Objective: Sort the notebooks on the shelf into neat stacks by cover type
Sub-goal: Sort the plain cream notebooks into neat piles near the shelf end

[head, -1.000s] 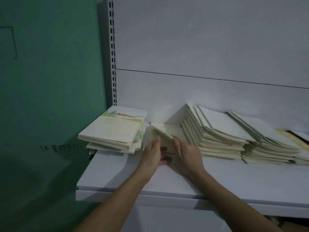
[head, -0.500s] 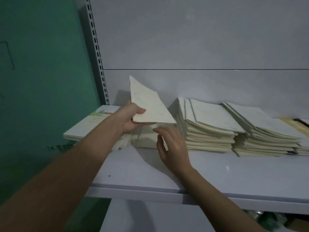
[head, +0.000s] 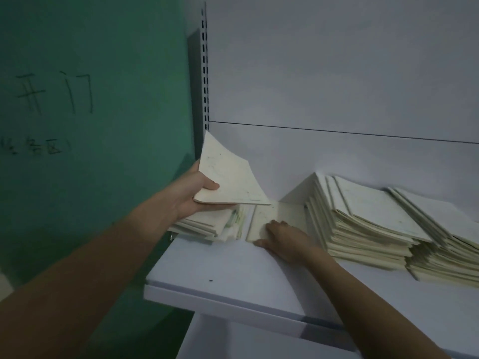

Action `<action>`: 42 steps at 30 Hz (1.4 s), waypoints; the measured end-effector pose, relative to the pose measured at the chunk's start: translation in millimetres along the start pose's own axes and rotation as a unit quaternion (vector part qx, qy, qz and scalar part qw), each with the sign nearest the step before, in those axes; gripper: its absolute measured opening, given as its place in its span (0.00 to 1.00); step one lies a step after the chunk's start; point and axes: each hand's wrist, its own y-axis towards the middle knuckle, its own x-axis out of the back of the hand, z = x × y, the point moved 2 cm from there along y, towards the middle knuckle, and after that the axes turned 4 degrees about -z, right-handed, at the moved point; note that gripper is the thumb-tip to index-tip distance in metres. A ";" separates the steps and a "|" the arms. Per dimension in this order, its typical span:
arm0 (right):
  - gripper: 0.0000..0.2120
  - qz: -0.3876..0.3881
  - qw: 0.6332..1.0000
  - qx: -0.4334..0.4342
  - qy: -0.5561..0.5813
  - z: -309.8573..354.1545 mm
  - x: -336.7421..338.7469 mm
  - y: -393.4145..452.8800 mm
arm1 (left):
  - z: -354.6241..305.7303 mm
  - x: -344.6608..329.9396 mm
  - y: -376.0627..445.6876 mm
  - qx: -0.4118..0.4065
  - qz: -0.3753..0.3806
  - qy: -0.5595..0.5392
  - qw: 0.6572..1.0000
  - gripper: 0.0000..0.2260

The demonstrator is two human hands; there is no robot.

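My left hand (head: 193, 194) grips a cream notebook (head: 228, 177) by its near corner and holds it tilted in the air above the left stack (head: 207, 224) of notebooks with green-printed covers. My right hand (head: 285, 239) lies flat with fingers spread on a low pile of cream notebooks (head: 267, 218) in the gap between stacks. To the right stands a tall, fanned stack of plain cream notebooks (head: 363, 224), and a second one (head: 445, 250) leans against it further right.
The white shelf (head: 233, 275) has bare surface in front of the stacks and a front lip near me. A perforated upright (head: 204, 73) and a green wall (head: 90, 125) with handwriting bound the left side. A white back panel rises behind the stacks.
My left hand lifted one cream notebook off the middle pile and carried it left, over the left stack. My right hand moved from the pile's edge to rest flat on it.
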 end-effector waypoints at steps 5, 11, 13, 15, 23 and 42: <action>0.14 0.006 0.997 0.026 -0.075 13.2 7.7 -0.4 | -2.3 16.6 -0.3 0.015 0.004 -0.005 1.000 0.30; 0.19 -0.211 0.968 -0.093 0.093 3.1 65.5 9.3 | -18.5 6.7 -3.2 0.027 0.023 0.018 0.999 0.26; 0.19 -0.307 0.936 -0.133 0.108 4.7 84.9 9.5 | -18.5 2.7 -6.1 0.041 0.043 0.027 0.998 0.25; 0.22 -0.394 0.893 -0.152 0.156 13.4 100.8 3.9 | -14.8 -0.6 -7.9 0.061 0.061 0.039 0.996 0.25; 0.13 -0.400 0.911 0.075 -0.074 90.2 113.4 -36.8 | -3.2 -15.9 -5.9 0.096 0.085 -0.025 0.991 0.16; 0.28 -0.172 0.809 -0.236 0.509 97.3 140.6 -40.4 | -15.6 -14.7 -14.4 0.007 0.077 -0.111 0.991 0.22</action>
